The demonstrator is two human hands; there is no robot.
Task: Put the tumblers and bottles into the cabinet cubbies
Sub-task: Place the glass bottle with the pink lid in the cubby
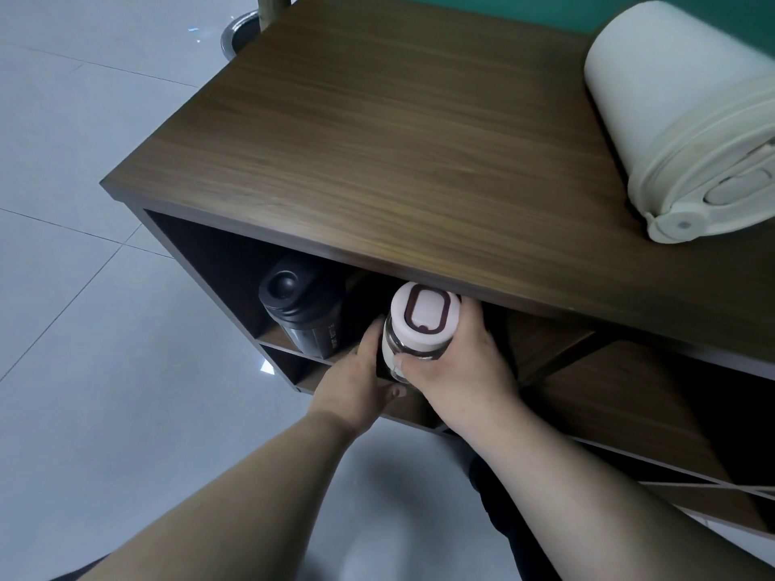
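A clear glass bottle with a white lid (423, 314) is at the mouth of the top left cubby of the dark wooden cabinet (398, 132). My right hand (461, 366) is wrapped around its neck below the lid. My left hand (356, 387) presses flat against the bottle's left side. A black bottle with a round cap (300, 306) stands inside the same cubby, to the left of the glass one. A big cream tumbler with a flip lid (687, 119) stands on the cabinet top at the far right.
The cabinet's right cubbies (629, 396) have slanted dividers. Grey floor tiles (84, 287) lie to the left. A metal pole with a round base (247, 31) stands behind the cabinet's back left corner. A green wall runs behind.
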